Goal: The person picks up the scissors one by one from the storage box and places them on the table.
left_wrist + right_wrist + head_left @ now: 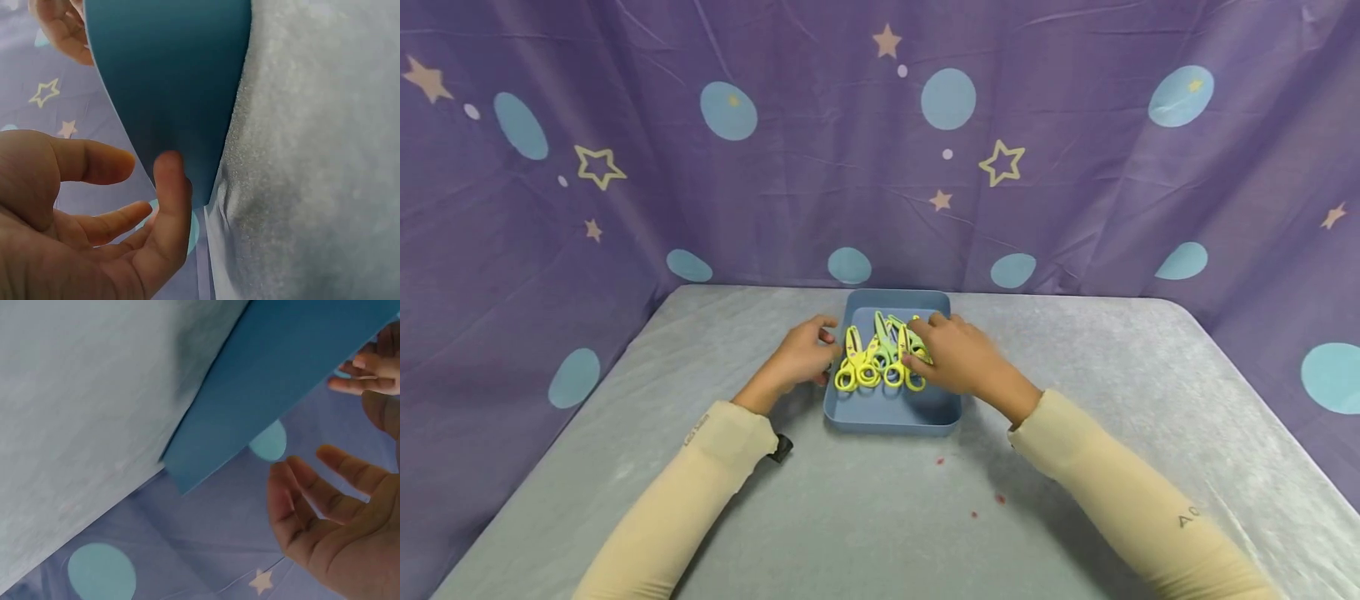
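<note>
A shallow blue-grey tray (891,428) lies on the table with several small scissors in it. Their handles are yellow (846,379) and green (882,336), loops toward the front. My left hand (805,352) is at the tray's left side, fingers loosely bent and holding nothing; the left wrist view has the fingertips (170,165) right by the tray's outer wall. Over the tray's right part is my right hand (958,354), which covers some of the scissors. Its fingers (331,494) are relaxed and spread, with nothing between them in the right wrist view.
A grey cloth covers the table (850,517), with small red spots (1000,499) in front of the tray. Behind and to the sides hangs a purple curtain (820,167) with stars and blue dots. A small black object (781,448) shows at the left cuff.
</note>
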Demonstrator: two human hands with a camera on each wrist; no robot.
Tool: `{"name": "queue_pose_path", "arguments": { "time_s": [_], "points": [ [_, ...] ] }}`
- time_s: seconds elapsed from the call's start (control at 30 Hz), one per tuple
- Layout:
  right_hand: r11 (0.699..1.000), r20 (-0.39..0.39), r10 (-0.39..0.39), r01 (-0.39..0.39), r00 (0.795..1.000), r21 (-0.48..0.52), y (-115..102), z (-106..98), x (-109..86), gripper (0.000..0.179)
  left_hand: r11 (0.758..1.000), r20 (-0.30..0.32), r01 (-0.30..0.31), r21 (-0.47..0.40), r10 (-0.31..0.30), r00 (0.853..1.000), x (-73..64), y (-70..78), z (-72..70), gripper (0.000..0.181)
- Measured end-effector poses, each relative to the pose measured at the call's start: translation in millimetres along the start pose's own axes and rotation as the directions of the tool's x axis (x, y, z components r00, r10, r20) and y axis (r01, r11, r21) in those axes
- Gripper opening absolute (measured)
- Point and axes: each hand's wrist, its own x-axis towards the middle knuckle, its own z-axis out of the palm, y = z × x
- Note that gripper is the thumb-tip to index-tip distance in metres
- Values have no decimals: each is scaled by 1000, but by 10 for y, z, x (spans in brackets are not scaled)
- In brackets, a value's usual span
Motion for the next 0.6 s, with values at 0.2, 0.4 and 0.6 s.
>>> {"name": "queue_pose_path", "arguments": {
  "time_s": [0.2, 0.4, 0.6],
  "points": [
    [996, 51, 71, -74, 996, 53, -182, 45, 47, 55, 999, 43, 34, -36, -33, 999, -9, -13, -11, 58],
    [982, 119, 127, -142, 985, 123, -301, 84, 108, 62, 998, 54, 45, -41, -43, 998, -15, 0, -3, 58],
    [977, 193, 156, -180, 969, 112, -402, 106, 148, 66, 998, 64, 48, -39, -45, 997, -7, 9, -12, 59]
  ]
}}
